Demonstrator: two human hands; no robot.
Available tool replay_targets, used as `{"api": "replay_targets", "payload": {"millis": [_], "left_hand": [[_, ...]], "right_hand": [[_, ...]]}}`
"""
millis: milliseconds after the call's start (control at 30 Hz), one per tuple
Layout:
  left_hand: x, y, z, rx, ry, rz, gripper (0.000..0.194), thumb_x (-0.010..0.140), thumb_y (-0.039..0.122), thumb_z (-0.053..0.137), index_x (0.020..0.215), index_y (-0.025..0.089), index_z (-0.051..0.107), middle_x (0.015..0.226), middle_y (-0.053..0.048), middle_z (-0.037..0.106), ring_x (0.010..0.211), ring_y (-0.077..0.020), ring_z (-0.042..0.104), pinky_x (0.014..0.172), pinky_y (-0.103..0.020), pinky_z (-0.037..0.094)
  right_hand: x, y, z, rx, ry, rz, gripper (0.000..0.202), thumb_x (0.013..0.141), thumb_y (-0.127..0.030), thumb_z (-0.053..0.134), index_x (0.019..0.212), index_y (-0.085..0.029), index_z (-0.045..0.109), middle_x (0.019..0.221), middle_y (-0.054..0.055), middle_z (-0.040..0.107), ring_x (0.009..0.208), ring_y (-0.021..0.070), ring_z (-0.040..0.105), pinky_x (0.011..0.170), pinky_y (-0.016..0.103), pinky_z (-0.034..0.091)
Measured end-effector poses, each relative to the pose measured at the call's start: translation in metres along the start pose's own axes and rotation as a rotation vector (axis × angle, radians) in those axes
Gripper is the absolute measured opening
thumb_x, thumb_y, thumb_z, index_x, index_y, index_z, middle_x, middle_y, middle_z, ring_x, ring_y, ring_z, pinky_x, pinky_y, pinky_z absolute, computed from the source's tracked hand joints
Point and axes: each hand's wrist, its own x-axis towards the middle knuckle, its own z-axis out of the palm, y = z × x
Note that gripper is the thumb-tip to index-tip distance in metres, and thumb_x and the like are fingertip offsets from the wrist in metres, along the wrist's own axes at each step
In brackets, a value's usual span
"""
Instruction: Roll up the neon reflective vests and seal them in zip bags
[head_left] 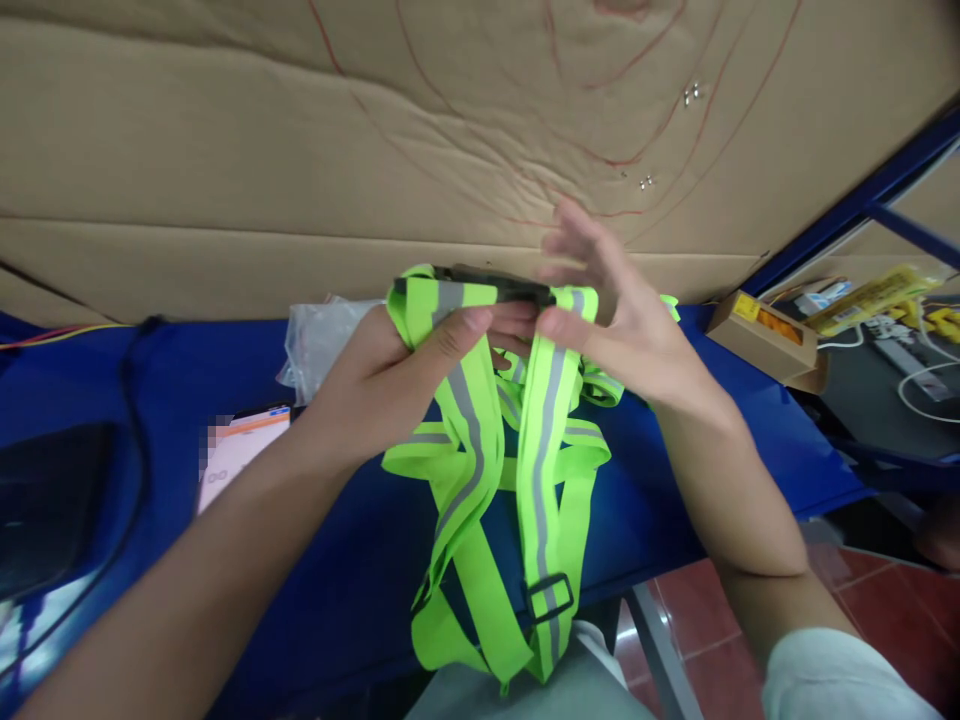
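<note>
A neon yellow-green reflective harness point(544, 450) with grey stripes hangs in front of me, its lower loops dangling past the table's near edge. My left hand point(420, 355) is closed around its upper straps, thumb on top, beside a black buckle point(517, 285). My right hand point(607, 300) is at the right strap; its thumb touches the webbing while the other fingers are raised and spread. A black slide adjuster point(550, 597) sits low on the right strap. More green webbing point(602, 385) lies behind, partly hidden by the harness.
The blue table point(337, 590) carries a clear plastic bag point(326, 340), a phone point(247, 450) and a dark flat object point(52, 500) with a black cable point(135, 430). A brown cardboard panel point(187, 150) stands behind. At right are an open carton point(765, 335) and yellow packaging point(874, 300).
</note>
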Motion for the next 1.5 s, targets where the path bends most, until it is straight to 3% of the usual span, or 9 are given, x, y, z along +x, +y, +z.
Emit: {"api": "replay_targets", "payload": {"millis": [100, 200, 500, 700, 867, 1067, 1233, 1367, 1500], "left_hand": [[0.003, -0.007, 0.002, -0.182, 0.059, 0.002, 0.028, 0.098, 0.044, 0.069, 0.111, 0.022, 0.080, 0.111, -0.006, 0.081, 0.099, -0.0250, 0.076, 0.089, -0.038, 0.061], [0.005, -0.013, 0.001, -0.293, 0.073, -0.009, 0.022, 0.094, 0.036, 0.075, 0.109, 0.021, 0.080, 0.111, -0.006, 0.080, 0.095, -0.0245, 0.076, 0.089, -0.041, 0.062], [0.007, -0.020, 0.000, -0.226, 0.105, 0.056, 0.013, 0.096, 0.032, 0.073, 0.100, 0.023, 0.081, 0.101, 0.000, 0.079, 0.097, -0.0161, 0.072, 0.094, -0.029, 0.056], [0.007, -0.024, 0.003, -0.128, 0.064, 0.103, 0.019, 0.093, 0.025, 0.077, 0.112, 0.028, 0.078, 0.118, 0.003, 0.078, 0.113, -0.0165, 0.070, 0.102, -0.028, 0.054], [0.007, -0.027, 0.006, 0.072, 0.142, 0.098, 0.035, 0.082, 0.024, 0.087, 0.115, 0.025, 0.076, 0.128, 0.001, 0.076, 0.125, -0.0207, 0.066, 0.113, -0.035, 0.049], [0.008, -0.035, 0.006, -0.081, 0.125, -0.039, 0.028, 0.084, 0.036, 0.085, 0.105, 0.020, 0.078, 0.113, -0.003, 0.079, 0.112, -0.0218, 0.070, 0.104, -0.038, 0.055], [0.005, -0.033, 0.004, 0.098, 0.034, -0.059, 0.034, 0.084, 0.037, 0.083, 0.113, 0.023, 0.076, 0.125, -0.004, 0.076, 0.120, -0.0247, 0.068, 0.110, -0.041, 0.051], [0.003, -0.031, 0.003, 0.280, -0.182, 0.036, 0.028, 0.091, 0.036, 0.071, 0.113, 0.021, 0.075, 0.123, -0.006, 0.077, 0.114, -0.0278, 0.070, 0.102, -0.045, 0.056], [0.003, -0.030, 0.006, 0.255, -0.117, -0.040, 0.031, 0.092, 0.038, 0.072, 0.118, 0.022, 0.075, 0.124, -0.003, 0.077, 0.120, -0.0263, 0.069, 0.107, -0.043, 0.054]], "right_hand": [[0.000, 0.000, 0.005, 0.371, -0.189, 0.185, 0.049, 0.092, -0.058, 0.071, 0.125, -0.022, 0.071, 0.127, 0.008, 0.073, 0.122, 0.0248, 0.068, 0.106, 0.042, 0.058], [-0.001, -0.001, 0.011, 0.617, -0.217, 0.223, 0.037, 0.090, -0.044, 0.079, 0.119, -0.023, 0.073, 0.117, 0.005, 0.076, 0.112, 0.0226, 0.073, 0.100, 0.039, 0.061], [0.002, 0.006, 0.019, 0.708, -0.202, 0.314, 0.042, 0.080, -0.056, 0.084, 0.104, -0.021, 0.078, 0.107, 0.004, 0.078, 0.107, 0.0209, 0.073, 0.092, 0.032, 0.062], [-0.001, 0.012, 0.032, 0.571, -0.046, 0.251, 0.044, 0.088, -0.064, 0.073, 0.092, -0.021, 0.078, 0.089, 0.001, 0.075, 0.084, 0.0149, 0.070, 0.077, 0.028, 0.059], [-0.002, 0.016, 0.047, 0.354, 0.004, 0.055, 0.049, 0.094, -0.067, 0.062, 0.086, -0.021, 0.078, 0.088, 0.001, 0.073, 0.089, 0.0149, 0.070, 0.084, 0.028, 0.058], [0.000, 0.006, 0.019, -0.196, 0.038, -0.141, 0.040, 0.097, -0.058, 0.064, 0.113, -0.023, 0.078, 0.128, 0.008, 0.072, 0.123, 0.0262, 0.066, 0.109, 0.043, 0.053], [-0.003, -0.009, -0.010, -0.374, -0.060, -0.245, 0.074, 0.089, -0.052, 0.078, 0.154, -0.028, 0.052, 0.157, 0.010, 0.054, 0.134, 0.0296, 0.061, 0.114, 0.046, 0.050], [-0.008, -0.011, 0.000, -0.394, -0.251, -0.324, 0.051, 0.097, -0.052, 0.068, 0.137, -0.020, 0.068, 0.132, 0.009, 0.073, 0.117, 0.0235, 0.071, 0.102, 0.035, 0.055], [-0.009, -0.008, 0.016, -0.447, -0.122, -0.269, 0.044, 0.104, -0.053, 0.056, 0.120, -0.018, 0.077, 0.107, 0.007, 0.079, 0.095, 0.0174, 0.074, 0.084, 0.026, 0.051]]}}
